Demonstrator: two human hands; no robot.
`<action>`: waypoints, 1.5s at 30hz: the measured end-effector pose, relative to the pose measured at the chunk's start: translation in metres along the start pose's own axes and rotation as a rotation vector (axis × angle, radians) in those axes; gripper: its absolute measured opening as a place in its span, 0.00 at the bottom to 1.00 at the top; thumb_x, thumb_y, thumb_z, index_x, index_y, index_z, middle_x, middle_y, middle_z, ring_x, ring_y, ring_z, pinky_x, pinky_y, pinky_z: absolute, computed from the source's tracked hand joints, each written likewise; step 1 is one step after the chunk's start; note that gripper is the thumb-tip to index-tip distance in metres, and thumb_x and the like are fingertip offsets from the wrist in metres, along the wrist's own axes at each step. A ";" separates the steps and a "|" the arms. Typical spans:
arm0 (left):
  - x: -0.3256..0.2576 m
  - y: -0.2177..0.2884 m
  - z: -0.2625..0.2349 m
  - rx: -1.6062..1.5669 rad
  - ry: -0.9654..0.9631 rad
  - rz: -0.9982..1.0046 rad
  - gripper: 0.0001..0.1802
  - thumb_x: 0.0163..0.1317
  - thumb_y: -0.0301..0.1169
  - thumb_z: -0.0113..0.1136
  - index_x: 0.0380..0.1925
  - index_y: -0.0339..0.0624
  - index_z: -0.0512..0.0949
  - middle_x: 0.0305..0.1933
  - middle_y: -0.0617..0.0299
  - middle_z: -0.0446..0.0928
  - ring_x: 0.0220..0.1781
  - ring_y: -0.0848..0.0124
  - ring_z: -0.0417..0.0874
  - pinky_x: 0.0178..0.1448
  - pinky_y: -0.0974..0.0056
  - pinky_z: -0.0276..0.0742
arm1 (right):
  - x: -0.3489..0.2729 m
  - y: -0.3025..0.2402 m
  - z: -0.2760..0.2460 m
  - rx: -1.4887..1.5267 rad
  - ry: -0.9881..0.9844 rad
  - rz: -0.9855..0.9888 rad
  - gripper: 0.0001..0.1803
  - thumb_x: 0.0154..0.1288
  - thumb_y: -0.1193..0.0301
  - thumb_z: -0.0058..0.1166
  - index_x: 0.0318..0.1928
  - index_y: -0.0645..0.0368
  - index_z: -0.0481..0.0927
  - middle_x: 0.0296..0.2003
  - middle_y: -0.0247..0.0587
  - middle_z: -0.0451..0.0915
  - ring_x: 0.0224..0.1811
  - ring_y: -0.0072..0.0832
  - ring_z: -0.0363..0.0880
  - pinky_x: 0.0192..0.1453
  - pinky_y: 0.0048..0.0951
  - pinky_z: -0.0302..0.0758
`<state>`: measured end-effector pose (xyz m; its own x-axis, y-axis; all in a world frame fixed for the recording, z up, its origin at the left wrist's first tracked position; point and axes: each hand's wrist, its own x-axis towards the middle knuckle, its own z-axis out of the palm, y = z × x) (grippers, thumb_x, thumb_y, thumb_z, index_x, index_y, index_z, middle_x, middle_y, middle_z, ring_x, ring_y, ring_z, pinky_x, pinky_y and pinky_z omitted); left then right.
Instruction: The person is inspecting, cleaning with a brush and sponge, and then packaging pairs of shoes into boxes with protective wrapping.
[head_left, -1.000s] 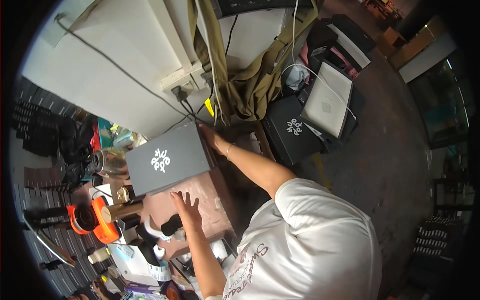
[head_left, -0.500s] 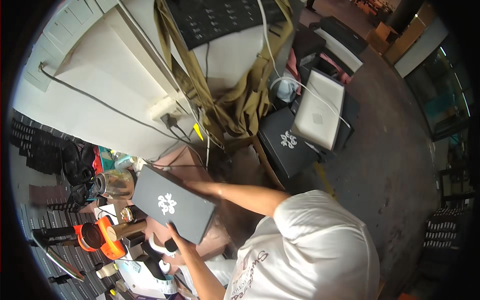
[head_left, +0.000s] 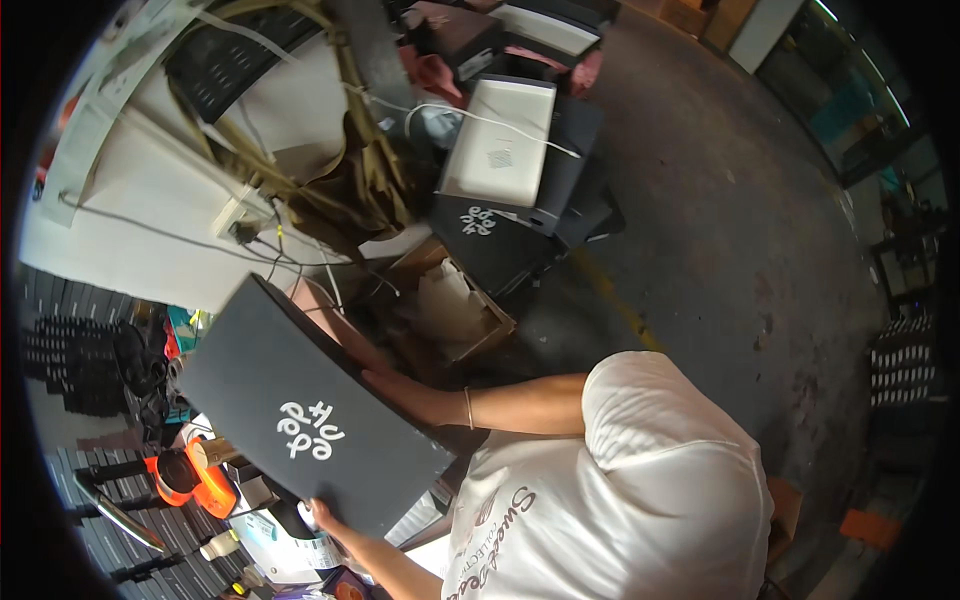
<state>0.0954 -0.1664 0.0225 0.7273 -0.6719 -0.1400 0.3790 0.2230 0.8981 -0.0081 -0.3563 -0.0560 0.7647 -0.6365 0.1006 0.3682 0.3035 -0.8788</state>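
Observation:
A dark grey cardboard box (head_left: 260, 370) with white lettering on its top is held tilted between my two hands. My right hand (head_left: 412, 396), with a thin band at the wrist, is closed on its right-hand long edge; most of the fingers are hidden under it. My left hand (head_left: 328, 518) grips the lower edge, thumb showing on the side and the other fingers out of sight beneath. The box covers much of the cluttered work table, including the nearer end of an orange tool-like device (head_left: 210, 490).
Beyond my right arm stands an open brown carton (head_left: 470, 335) with pale paper inside. Farther back, dark boxes (head_left: 500, 255) are piled up with a white-lined open lid (head_left: 500, 140) on top. A khaki bag (head_left: 375, 190) hangs by the wall. Stacked boxes (head_left: 75, 285) line the left.
The box has come up closer to me and looks larger, still in both hands. It now hides the glass jar. My view has turned, so the wall and piled boxes sit farther left.

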 end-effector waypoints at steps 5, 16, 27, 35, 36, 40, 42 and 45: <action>-0.016 0.015 0.027 0.250 -0.360 0.177 0.44 0.54 0.54 0.61 0.63 0.36 0.61 0.61 0.52 0.68 0.59 0.59 0.72 0.59 0.54 0.72 | -0.039 -0.112 -0.039 0.055 0.156 -0.251 0.33 0.74 0.52 0.34 0.70 0.61 0.53 0.69 0.44 0.55 0.72 0.32 0.50 0.75 0.34 0.46; -0.078 -0.150 0.408 0.913 -1.247 0.347 0.59 0.40 0.59 0.68 0.70 0.42 0.55 0.73 0.37 0.43 0.74 0.46 0.48 0.72 0.47 0.50 | -0.318 -0.194 -0.278 0.316 0.728 -0.278 0.30 0.74 0.53 0.35 0.68 0.59 0.57 0.66 0.41 0.60 0.68 0.32 0.57 0.71 0.33 0.56; -0.129 -0.560 0.505 1.117 -1.546 -0.775 0.57 0.45 0.67 0.59 0.71 0.52 0.52 0.72 0.37 0.47 0.73 0.43 0.50 0.73 0.48 0.50 | -0.516 -0.042 -0.496 0.753 1.367 -0.078 0.24 0.73 0.57 0.40 0.62 0.57 0.66 0.57 0.38 0.71 0.57 0.30 0.71 0.60 0.31 0.72; -0.097 -0.763 0.533 1.129 -1.578 -0.802 0.55 0.48 0.62 0.61 0.71 0.49 0.50 0.72 0.37 0.45 0.74 0.44 0.47 0.74 0.50 0.49 | -0.527 0.069 -0.679 0.998 1.546 -0.091 0.20 0.70 0.58 0.45 0.56 0.56 0.73 0.48 0.38 0.78 0.48 0.32 0.78 0.50 0.34 0.79; -0.091 -0.794 0.525 1.209 -1.560 -0.716 0.55 0.49 0.61 0.61 0.72 0.49 0.48 0.72 0.36 0.45 0.74 0.44 0.47 0.74 0.50 0.49 | -0.522 0.081 -0.713 1.019 1.550 -0.068 0.24 0.70 0.55 0.43 0.59 0.56 0.70 0.52 0.39 0.76 0.52 0.33 0.75 0.55 0.36 0.75; -0.103 -0.863 0.502 1.347 -1.508 -0.530 0.53 0.55 0.56 0.60 0.72 0.46 0.44 0.72 0.37 0.45 0.74 0.46 0.48 0.75 0.51 0.47 | -0.502 0.140 -0.801 0.264 1.600 0.358 0.40 0.68 0.45 0.39 0.70 0.58 0.50 0.68 0.45 0.57 0.71 0.41 0.53 0.73 0.42 0.52; -0.116 -0.852 0.500 1.123 -1.555 -0.796 0.47 0.58 0.53 0.59 0.70 0.41 0.51 0.71 0.40 0.52 0.73 0.50 0.53 0.74 0.54 0.50 | -0.492 0.185 -0.824 -0.719 1.347 0.914 0.50 0.63 0.49 0.54 0.73 0.58 0.41 0.72 0.51 0.47 0.74 0.54 0.41 0.75 0.42 0.46; -0.128 -0.814 0.472 1.123 -1.638 -0.802 0.40 0.60 0.51 0.59 0.65 0.38 0.61 0.67 0.45 0.62 0.68 0.53 0.64 0.69 0.56 0.61 | -0.486 0.226 -0.846 -0.713 1.177 1.030 0.56 0.57 0.53 0.61 0.73 0.58 0.38 0.71 0.62 0.45 0.72 0.61 0.43 0.74 0.46 0.48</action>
<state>-0.5758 -0.5951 -0.4942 -0.6335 -0.3707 -0.6792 -0.5884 -0.3394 0.7339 -0.7438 -0.5783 -0.6979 -0.3724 -0.6330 -0.6787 -0.5268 0.7462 -0.4070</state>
